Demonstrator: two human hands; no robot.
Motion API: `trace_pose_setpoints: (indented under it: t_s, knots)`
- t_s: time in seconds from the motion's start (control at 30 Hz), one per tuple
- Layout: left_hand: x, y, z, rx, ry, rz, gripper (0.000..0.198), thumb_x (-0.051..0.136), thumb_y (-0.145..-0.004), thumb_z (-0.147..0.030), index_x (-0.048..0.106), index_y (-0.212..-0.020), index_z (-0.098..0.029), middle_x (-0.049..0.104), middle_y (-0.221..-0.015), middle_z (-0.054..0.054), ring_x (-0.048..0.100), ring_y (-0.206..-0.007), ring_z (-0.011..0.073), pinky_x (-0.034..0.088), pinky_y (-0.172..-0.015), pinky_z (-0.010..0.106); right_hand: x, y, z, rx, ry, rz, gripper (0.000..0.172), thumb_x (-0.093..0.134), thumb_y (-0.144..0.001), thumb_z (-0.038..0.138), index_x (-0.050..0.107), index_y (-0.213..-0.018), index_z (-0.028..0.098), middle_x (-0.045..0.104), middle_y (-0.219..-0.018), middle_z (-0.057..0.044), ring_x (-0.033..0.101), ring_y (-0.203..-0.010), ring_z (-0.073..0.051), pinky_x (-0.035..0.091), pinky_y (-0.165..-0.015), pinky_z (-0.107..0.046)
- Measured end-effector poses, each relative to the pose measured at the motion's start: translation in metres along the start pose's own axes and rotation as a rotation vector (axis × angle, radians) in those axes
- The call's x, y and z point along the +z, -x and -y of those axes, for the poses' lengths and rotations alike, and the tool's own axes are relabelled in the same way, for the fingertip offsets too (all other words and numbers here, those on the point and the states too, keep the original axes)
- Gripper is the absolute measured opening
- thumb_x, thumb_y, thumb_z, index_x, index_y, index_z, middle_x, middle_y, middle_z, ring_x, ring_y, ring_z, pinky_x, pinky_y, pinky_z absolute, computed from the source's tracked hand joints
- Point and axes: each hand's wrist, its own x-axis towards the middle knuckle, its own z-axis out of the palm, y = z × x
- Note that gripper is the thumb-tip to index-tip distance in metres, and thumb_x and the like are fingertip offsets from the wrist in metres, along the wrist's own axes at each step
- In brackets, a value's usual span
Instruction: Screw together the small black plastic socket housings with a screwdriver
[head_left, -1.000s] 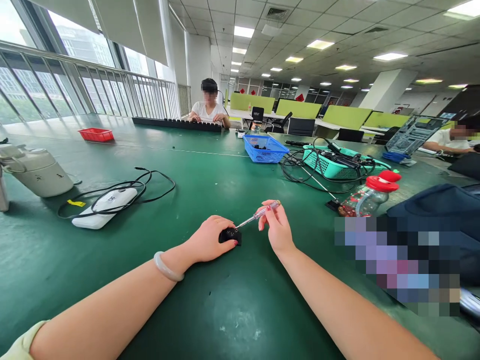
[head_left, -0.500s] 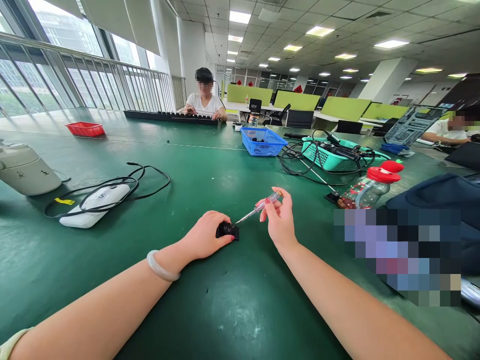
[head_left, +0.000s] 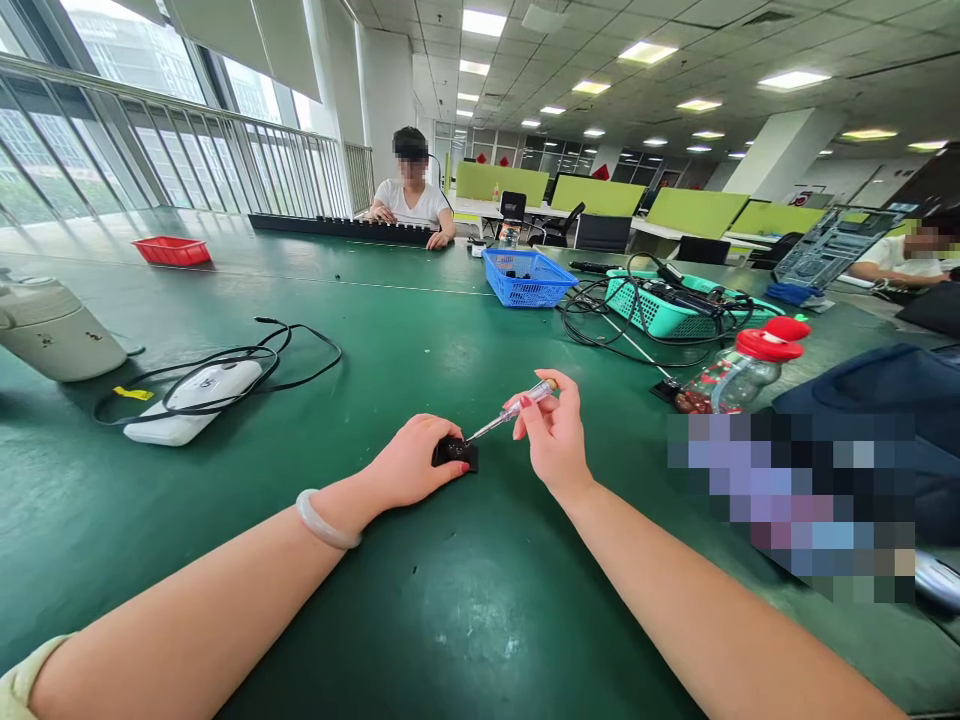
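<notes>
On the green tabletop (head_left: 390, 590), a small black part (head_left: 459, 454) with a flat square edge lies under my left hand (head_left: 415, 458). The fingers and thumb of that hand grip it from the left; what exactly it is I cannot make out. My right hand (head_left: 556, 432) holds a screwdriver (head_left: 517, 408) with a clear handle, pinched between thumb and fingers. Its thin metal shaft slants down to the left, and the tip meets the top of the black part, or comes very close to it.
At left are a white power bank (head_left: 196, 402) with a black cable and a beige jug (head_left: 56, 328). Beyond stand a red tray (head_left: 171, 251), a blue basket (head_left: 527, 280) and a teal basket (head_left: 652, 312) with cables. A red-lidded jar (head_left: 739, 372) is at right. A person (head_left: 410, 200) sits opposite.
The screwdriver and my right hand have shifted slightly left, bringing the tip a little further over the black part. My left hand keeps its grip.
</notes>
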Motion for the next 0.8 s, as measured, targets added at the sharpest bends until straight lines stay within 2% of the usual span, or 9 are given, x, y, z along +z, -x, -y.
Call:
trace_pose_setpoints:
  t_s: [0.2, 0.4, 0.6, 0.8]
  knots:
    - [-0.002, -0.001, -0.001, -0.029, 0.015, 0.022, 0.028, 0.068, -0.077, -0.036, 0.063, -0.100, -0.022, 0.067, -0.110, 0.006, 0.054, -0.112, 0.0276, 0.044, -0.103, 0.047, 0.002, -0.002, 0.006, 0.063, -0.013, -0.021, 0.041, 0.059, -0.087, 0.043, 0.040, -0.120, 0.029, 0.061, -0.073, 0.007, 0.053, -0.049, -0.009, 0.047, -0.051, -0.026]
    - [-0.003, -0.003, -0.001, -0.047, 0.033, 0.030, 0.027, 0.070, -0.075, -0.035, 0.064, -0.098, -0.022, 0.067, -0.108, 0.006, 0.055, -0.111, 0.0277, 0.045, -0.101, 0.047, -0.002, -0.010, -0.004, 0.221, -0.086, -0.074, 0.035, 0.063, -0.082, 0.043, 0.043, -0.105, 0.026, 0.056, -0.062, 0.010, 0.051, -0.045, -0.008, 0.045, -0.051, -0.024]
    - [-0.002, -0.003, -0.001, -0.056, 0.025, 0.023, 0.030, 0.070, -0.075, -0.036, 0.062, -0.099, -0.021, 0.067, -0.111, 0.006, 0.054, -0.113, 0.0278, 0.045, -0.102, 0.047, -0.005, -0.015, -0.021, 0.481, -0.089, -0.096, 0.039, 0.068, -0.073, 0.043, 0.047, -0.099, 0.022, 0.058, -0.058, 0.009, 0.052, -0.045, -0.009, 0.044, -0.051, -0.024]
    - [-0.002, -0.003, -0.002, -0.059, 0.026, -0.003, 0.029, 0.070, -0.073, -0.039, 0.061, -0.095, -0.022, 0.067, -0.111, 0.007, 0.055, -0.113, 0.0286, 0.046, -0.101, 0.048, -0.003, -0.013, -0.017, 0.464, -0.107, -0.085, 0.046, 0.071, -0.071, 0.044, 0.050, -0.106, 0.023, 0.060, -0.064, 0.008, 0.054, -0.046, -0.009, 0.046, -0.054, -0.025]
